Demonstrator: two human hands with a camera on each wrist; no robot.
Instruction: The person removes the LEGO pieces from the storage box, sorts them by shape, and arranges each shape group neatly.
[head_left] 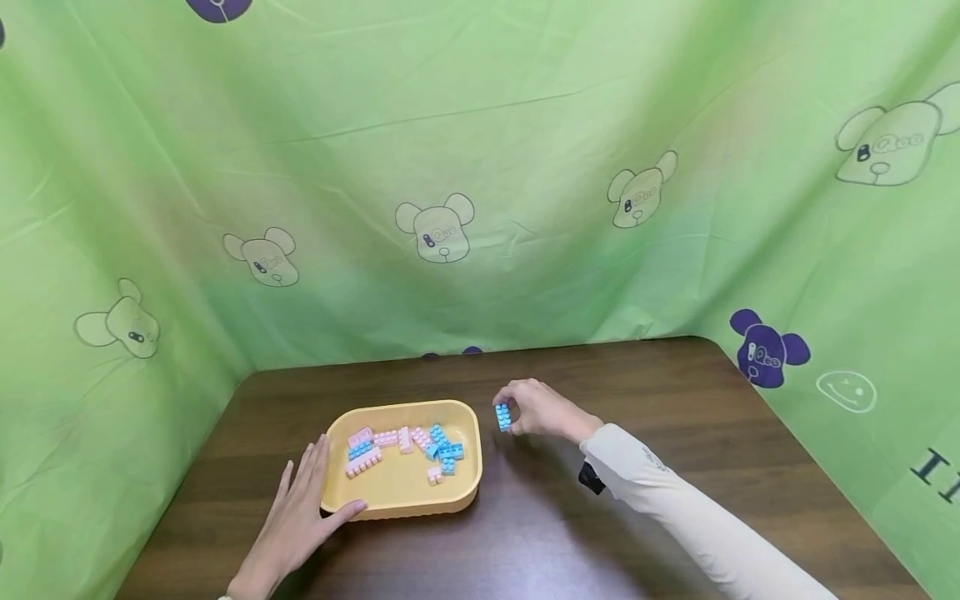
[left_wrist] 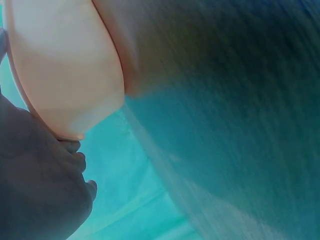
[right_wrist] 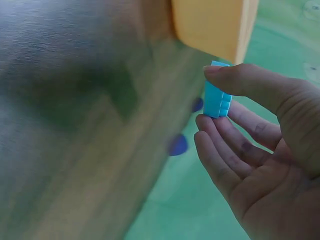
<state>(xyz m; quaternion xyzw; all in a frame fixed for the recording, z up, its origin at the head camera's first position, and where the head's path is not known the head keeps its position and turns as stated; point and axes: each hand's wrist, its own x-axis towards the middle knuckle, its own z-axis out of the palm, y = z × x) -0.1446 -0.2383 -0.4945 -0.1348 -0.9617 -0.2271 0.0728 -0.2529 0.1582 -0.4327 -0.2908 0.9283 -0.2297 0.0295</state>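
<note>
Right hand: pinching one blue brick between thumb and fingertips. From the right wrist view, thumb laid across one end of the brick, fingertips at the other, remaining fingers loosely bent, palm bare. Brick's studs show from the head view, in two rows. It sits just outside the right end of a yellow bin, apart from the rim; how high above the table I cannot tell.

Left hand: fingers extended, thumb spread well away from them. Fingers lie along the bin's left end, thumb at the near rim. Left wrist view shows that hand against the bin's outer side, shadowed.

Inside the bin: pink bricks and blue bricks. At left, a blue one lies between two pink. More pink run along the far side toward the middle. Right end has several blue, bunched and partly overlapping; a small pink brick lies by itself nearer the front.

Beyond: pale sleeve on the right arm, black object under that wrist. Dark wood-grain table, glossy at the near edge. Green curtain around, printed with outlined bear heads, one solid purple at right beside a winking smiley.
</note>
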